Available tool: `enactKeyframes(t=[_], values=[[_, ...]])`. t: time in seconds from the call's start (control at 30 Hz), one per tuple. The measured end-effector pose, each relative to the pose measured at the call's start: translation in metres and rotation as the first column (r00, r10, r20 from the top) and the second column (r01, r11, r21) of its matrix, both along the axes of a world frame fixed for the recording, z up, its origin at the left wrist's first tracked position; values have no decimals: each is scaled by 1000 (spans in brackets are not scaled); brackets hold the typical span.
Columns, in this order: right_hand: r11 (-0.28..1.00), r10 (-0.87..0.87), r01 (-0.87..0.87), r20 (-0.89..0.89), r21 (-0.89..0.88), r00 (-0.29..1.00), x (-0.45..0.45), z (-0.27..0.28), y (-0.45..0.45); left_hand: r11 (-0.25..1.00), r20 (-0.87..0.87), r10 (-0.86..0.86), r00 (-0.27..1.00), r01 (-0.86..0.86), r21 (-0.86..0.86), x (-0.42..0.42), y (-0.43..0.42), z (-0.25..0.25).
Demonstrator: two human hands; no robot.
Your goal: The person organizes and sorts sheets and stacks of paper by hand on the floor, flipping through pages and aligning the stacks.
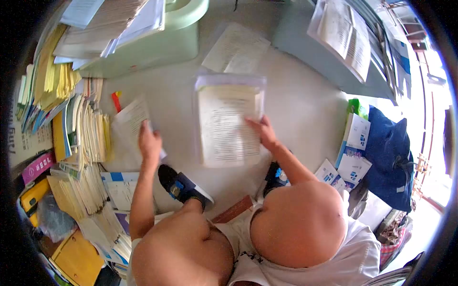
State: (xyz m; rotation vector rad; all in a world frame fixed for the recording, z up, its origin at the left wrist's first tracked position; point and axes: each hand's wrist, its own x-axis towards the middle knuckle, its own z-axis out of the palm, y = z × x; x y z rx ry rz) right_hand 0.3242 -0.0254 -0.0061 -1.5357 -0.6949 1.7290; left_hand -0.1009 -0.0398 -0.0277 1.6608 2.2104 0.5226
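My right hand [263, 132] grips the right edge of a clear plastic sleeve [230, 80] that holds a thick stack of printed pages [226, 128]. It is held above the floor between my feet. To the left, my left hand [150, 142] is closed on some printed sheets [131, 119], which look slightly blurred. A small red and yellow item [116, 101] is just beyond those sheets. Loose papers [236, 50] lie on the floor past the plastic sleeve.
Stacks of books and papers [86, 128] line the left side. A pale green bin [143, 57] stands at the back left, a grey container [305, 47] at the back right. A dark blue bag [389, 157] and boxes [355, 131] sit on the right. My sandalled feet [186, 186] are near.
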Motion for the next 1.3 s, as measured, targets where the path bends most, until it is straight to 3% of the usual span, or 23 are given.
enactKeyframes(t=[0.03, 0.1, 0.13, 0.2, 0.23, 0.3, 0.33, 0.43, 0.47, 0.57, 0.67, 0.77, 0.83, 0.87, 0.9, 0.93, 0.97, 1.0, 1.03, 1.1, 1.17, 1.23, 1.3], values=[[999, 30, -30, -5, -19, 1000, 11, 22, 4, 999, 242, 16, 970, -23, 25, 25, -3, 6], [999, -33, 32, -83, -10, 996, 26, 40, 7, 998, 448, -15, 894, 42, -49, 83, 0, 32], [998, -55, 55, -51, -10, 997, 33, 48, 9, 977, 236, -179, 955, 201, -72, 106, 5, 44], [993, -116, 113, -207, -26, 971, 43, 46, 12, 954, 294, -290, 911, 299, 17, 144, 4, 21], [989, -148, 140, -240, -52, 959, 43, 54, 14, 943, 456, -318, 831, 327, 61, 158, 6, 22], [987, -158, 148, -274, -56, 949, 34, 61, 18, 928, 544, -287, 788, 370, -46, 179, 7, 19], [984, -175, 166, -313, -57, 933, 30, 62, 20, 913, 651, -312, 692, 409, 3, 185, 3, 17], [995, -97, 82, -315, -59, 944, 24, 51, 29, 866, 673, -471, 571, 445, 229, 182, 0, 16], [998, -56, 46, -330, -36, 942, 20, 48, 30, 946, 775, -290, 561, 290, 144, 173, -6, 19], [994, 80, -98, -337, -37, 938, 0, 42, 38, 999, 698, 15, 716, -36, 16, 129, -21, 1], [976, 177, -213, -401, -47, 899, -23, 24, 43, 981, 643, 71, 763, -171, 95, 91, -41, -10], [953, 285, -302, -264, -22, 921, -51, 24, 47, 958, 727, 184, 661, -286, 17, 78, -50, -9], [911, 413, -406, -144, 78, 899, -57, -2, 49, 867, 942, 303, 147, -453, -209, 80, -54, -9], [891, 434, -424, -32, 165, 900, -60, -32, 48, 869, 943, 300, 141, -447, -210, 80, -52, -12], [892, 430, -420, -23, 165, 903, -64, -33, 47, 921, 800, 313, 511, -368, -126, 79, -51, -17], [889, 428, -443, 137, 115, 894, -68, -32, 47, 964, 537, 257, 803, -256, -77, 82, -48, -17], [888, 421, -456, 292, 61, 859, -72, -31, 46, 965, 545, 250, 801, -249, -77, 86, -49, -17], [855, 473, -510, 539, -91, 697, -75, -21, 50, 979, 515, 184, 837, -203, -20, 91, -50, -11], [858, 467, -505, 545, -91, 696, -76, -19, 47, 987, 480, 118, 869, -155, 37, 95, -49, -6], [716, 102, -665, 910, 212, 401, -77, -18, 36, 985, 507, 145, 850, -170, 4, 100, -43, -1], [737, 76, -635, 904, 232, 420, -78, -27, 36, 993, 412, 87, 907, -112, 38, 102, -43, 6], [781, 134, -503, 688, 370, 713, -83, -21, 38, 993, 396, 83, 914, -109, 44, 101, -45, 1], [812, 177, -478, 638, 336, 750, -89, -16, 40, 993, 380, 76, 922, -105, 56, 100, -44, -1]])
